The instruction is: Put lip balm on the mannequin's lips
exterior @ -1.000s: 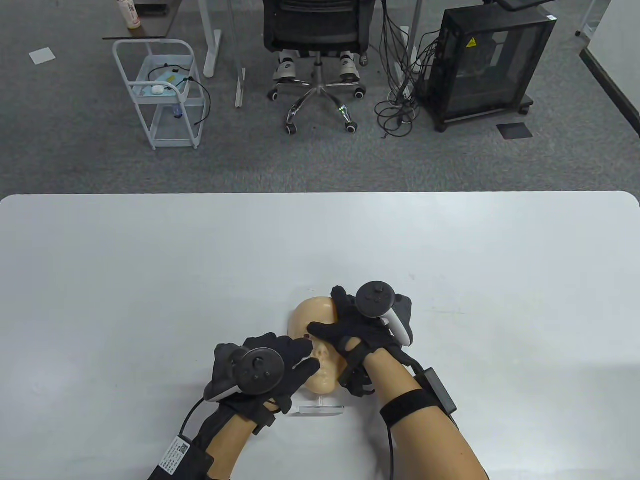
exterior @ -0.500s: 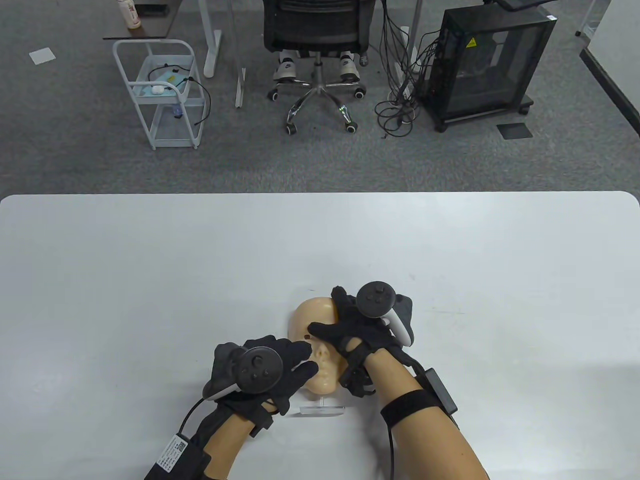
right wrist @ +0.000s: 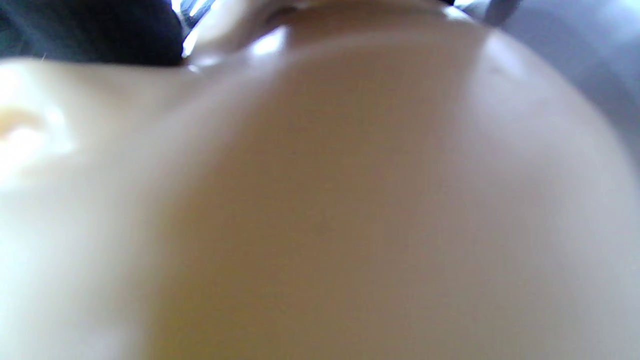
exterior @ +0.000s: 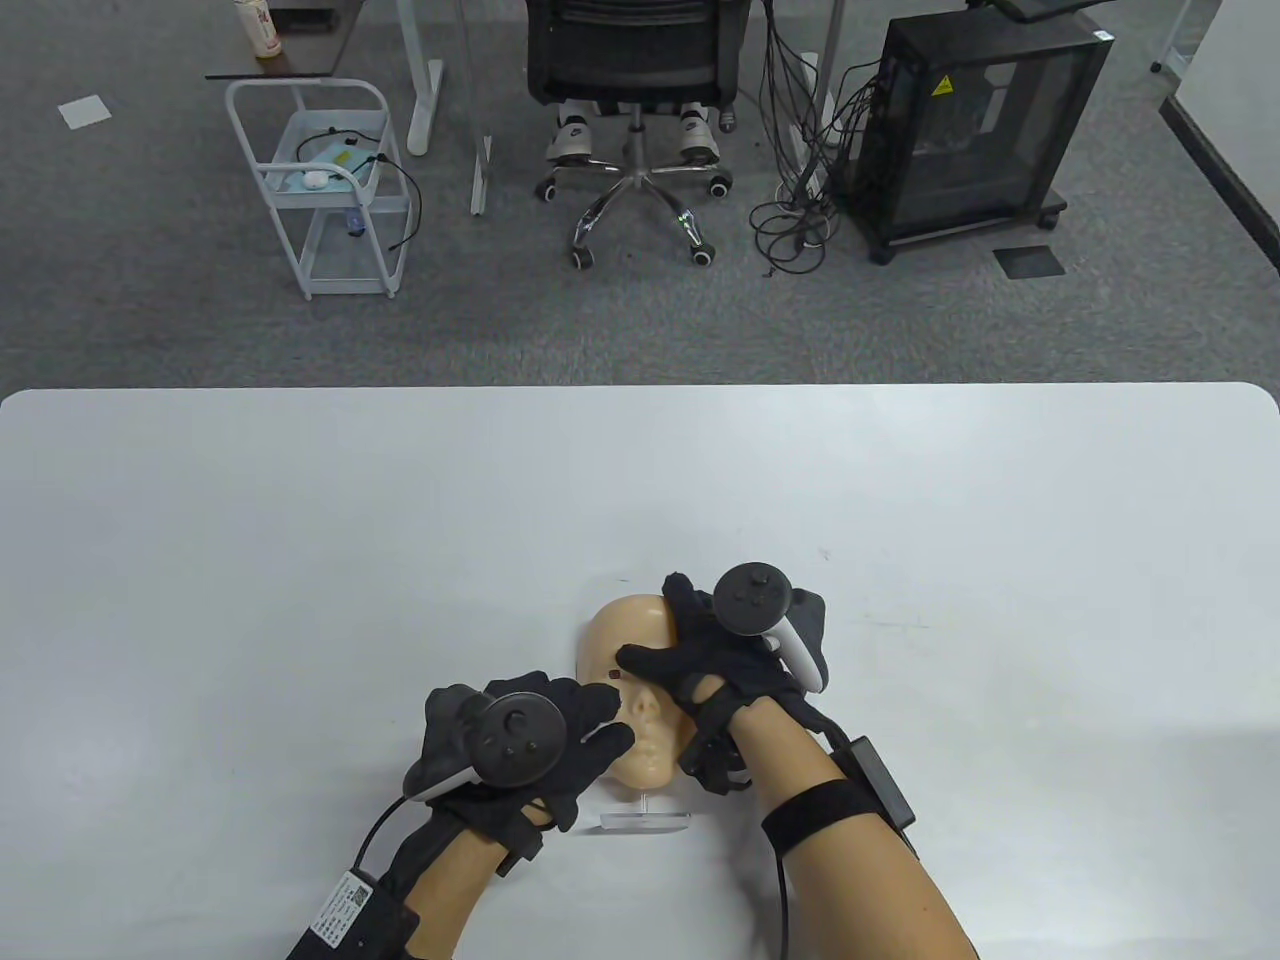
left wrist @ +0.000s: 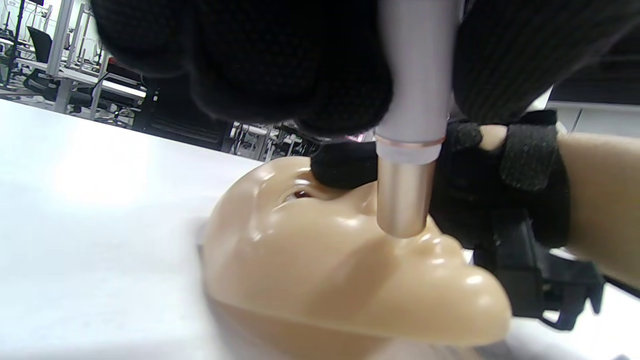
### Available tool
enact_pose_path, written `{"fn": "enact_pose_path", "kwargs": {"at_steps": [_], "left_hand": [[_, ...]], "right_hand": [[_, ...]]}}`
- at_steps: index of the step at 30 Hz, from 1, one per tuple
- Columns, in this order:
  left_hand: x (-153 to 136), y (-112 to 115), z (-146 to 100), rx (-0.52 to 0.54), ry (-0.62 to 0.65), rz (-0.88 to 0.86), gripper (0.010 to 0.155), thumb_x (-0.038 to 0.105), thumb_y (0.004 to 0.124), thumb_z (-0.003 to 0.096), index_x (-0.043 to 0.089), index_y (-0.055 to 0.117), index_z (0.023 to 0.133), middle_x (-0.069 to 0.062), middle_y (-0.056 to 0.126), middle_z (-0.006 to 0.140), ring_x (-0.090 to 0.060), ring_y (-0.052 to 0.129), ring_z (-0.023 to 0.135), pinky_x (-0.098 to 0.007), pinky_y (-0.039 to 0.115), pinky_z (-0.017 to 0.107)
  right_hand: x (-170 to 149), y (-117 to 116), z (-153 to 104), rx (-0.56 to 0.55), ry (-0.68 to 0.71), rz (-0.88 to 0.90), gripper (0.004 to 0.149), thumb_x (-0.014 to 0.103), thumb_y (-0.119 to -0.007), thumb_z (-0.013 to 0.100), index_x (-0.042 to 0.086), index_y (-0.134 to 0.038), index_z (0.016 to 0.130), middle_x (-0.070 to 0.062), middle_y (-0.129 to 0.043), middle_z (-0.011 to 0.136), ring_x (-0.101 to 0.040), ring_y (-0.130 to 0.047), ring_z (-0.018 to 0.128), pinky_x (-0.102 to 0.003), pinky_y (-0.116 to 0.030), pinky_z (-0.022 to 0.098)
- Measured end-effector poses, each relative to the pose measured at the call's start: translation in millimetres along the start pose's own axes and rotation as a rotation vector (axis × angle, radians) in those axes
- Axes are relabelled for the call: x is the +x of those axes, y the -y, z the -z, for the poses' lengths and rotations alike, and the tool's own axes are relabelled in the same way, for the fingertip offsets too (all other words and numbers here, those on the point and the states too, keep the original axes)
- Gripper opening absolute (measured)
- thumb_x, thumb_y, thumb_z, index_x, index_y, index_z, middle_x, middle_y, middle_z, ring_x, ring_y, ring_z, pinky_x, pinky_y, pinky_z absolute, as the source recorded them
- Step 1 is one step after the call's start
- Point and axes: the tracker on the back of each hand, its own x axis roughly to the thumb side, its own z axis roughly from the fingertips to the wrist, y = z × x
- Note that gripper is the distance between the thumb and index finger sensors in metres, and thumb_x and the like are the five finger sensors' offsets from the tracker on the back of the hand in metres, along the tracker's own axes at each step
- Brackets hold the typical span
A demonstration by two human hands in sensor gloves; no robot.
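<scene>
A tan mannequin face (exterior: 625,630) lies tilted on a clear stand (exterior: 645,822) near the table's front edge. My right hand (exterior: 680,650) holds its right side, thumb across the eye area. It also shows in the left wrist view (left wrist: 475,175). My left hand (exterior: 600,715) grips a lip balm tube (left wrist: 410,125), silver above and gold below. The tube's lower end touches the face (left wrist: 300,260) in the mouth area, between nose and chin. In the table view the tube is hidden under my left hand. The right wrist view is filled by the blurred face (right wrist: 320,200).
The white table (exterior: 300,560) stretches to both sides and behind the face. Beyond its far edge stand an office chair (exterior: 635,60), a white cart (exterior: 320,190) and a black cabinet (exterior: 970,130) with loose cables.
My left hand has shifted very slightly left and toward me with the tube. The right hand and the mannequin face have not moved.
</scene>
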Motion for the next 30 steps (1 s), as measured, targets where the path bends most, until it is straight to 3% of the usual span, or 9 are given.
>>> {"fn": "enact_pose_path", "kwargs": {"at_steps": [5, 17, 30], "left_hand": [[7, 9, 11, 0.061, 0.006, -0.201, 0.048, 0.052, 0.095, 0.0537, 0.018, 0.086, 0.086, -0.011, 0.1, 0.063, -0.027, 0.098, 0.035, -0.054, 0.079, 0.044], [25, 24, 21, 0.02, -0.004, -0.081, 0.047, 0.053, 0.095, 0.0535, 0.02, 0.086, 0.085, -0.009, 0.099, 0.058, -0.024, 0.095, 0.032, -0.054, 0.079, 0.044], [16, 16, 17, 0.03, -0.027, -0.063, 0.047, 0.054, 0.094, 0.0545, 0.02, 0.085, 0.086, -0.009, 0.098, 0.059, -0.025, 0.095, 0.033, -0.054, 0.078, 0.044]], "right_hand": [[0, 0, 0, -0.001, -0.001, -0.001, 0.102, 0.066, -0.092, 0.044, 0.019, -0.031, 0.112, -0.022, -0.04, 0.117, -0.05, -0.05, 0.102, -0.065, -0.042, 0.07], [1, 0, 0, 0.003, 0.0, -0.005, 0.102, 0.066, -0.092, 0.044, 0.019, -0.031, 0.112, -0.022, -0.039, 0.117, -0.05, -0.05, 0.102, -0.066, -0.042, 0.07], [1, 0, 0, 0.006, 0.0, -0.006, 0.102, 0.066, -0.091, 0.044, 0.019, -0.031, 0.112, -0.022, -0.04, 0.117, -0.05, -0.05, 0.102, -0.066, -0.042, 0.07]]}}
